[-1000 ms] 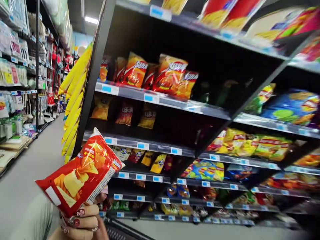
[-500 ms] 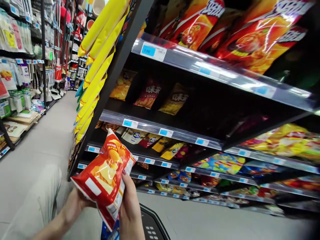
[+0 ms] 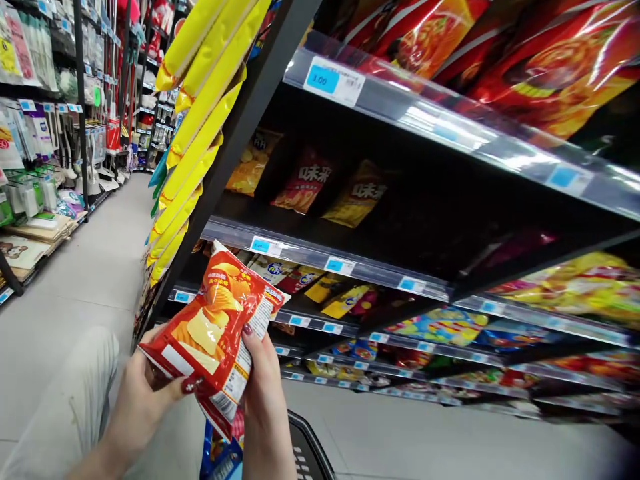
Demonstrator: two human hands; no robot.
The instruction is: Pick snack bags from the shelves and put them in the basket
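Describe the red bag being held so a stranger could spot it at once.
Start at the black shelf unit on the right, then the yellow bags at its left end. Below and right of them, the left hand and right hand hold a tilted red bag with chips pictured on it. Unlike the shelved bags, this one is gripped in both hands.

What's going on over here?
A person in a shop aisle is holding a red snack bag tilted, with both hands. The left hand grips its lower left end, and the right hand holds its right side, thumb by the printed white panel. In front are shelves with other snack packets, and yellow bags hang at the rack's end. Below, part of a black basket shows.
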